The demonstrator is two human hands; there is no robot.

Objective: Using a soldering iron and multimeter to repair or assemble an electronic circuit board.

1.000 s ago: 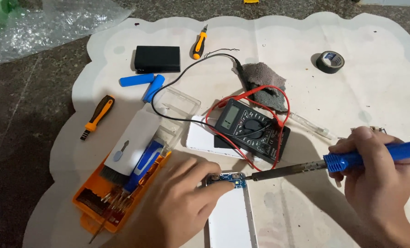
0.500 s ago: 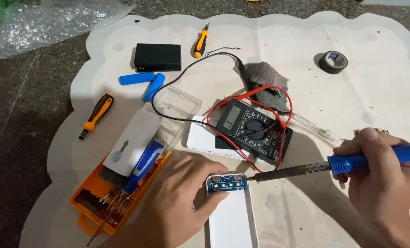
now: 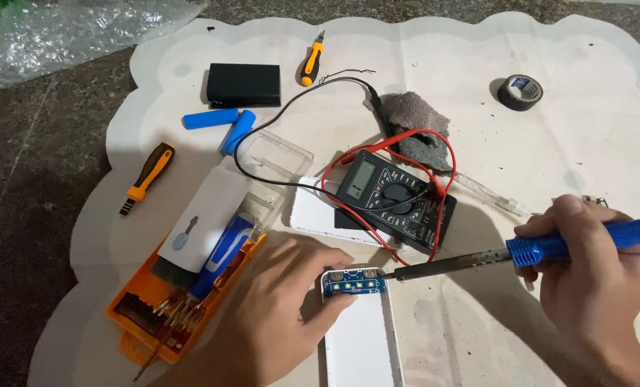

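My right hand (image 3: 592, 283) grips a soldering iron by its blue handle (image 3: 585, 242); the metal tip (image 3: 388, 273) touches the right end of a small blue circuit board (image 3: 354, 284). That board sits at the top of an opened white power bank case (image 3: 363, 337). My left hand (image 3: 277, 315) rests on the case's left side and steadies it, thumb near the board.
A black multimeter (image 3: 395, 198) with red and black leads lies behind the case. An orange tool kit tray (image 3: 176, 301) sits at left. Two blue cells (image 3: 223, 125), a black box (image 3: 243, 84), two orange screwdrivers (image 3: 148, 174), a grey rag (image 3: 416, 122) and black tape (image 3: 519, 92) lie on the white mat.
My left hand slid back off the circuit board, uncovering it. The soldering iron tip stays at the board's right end.
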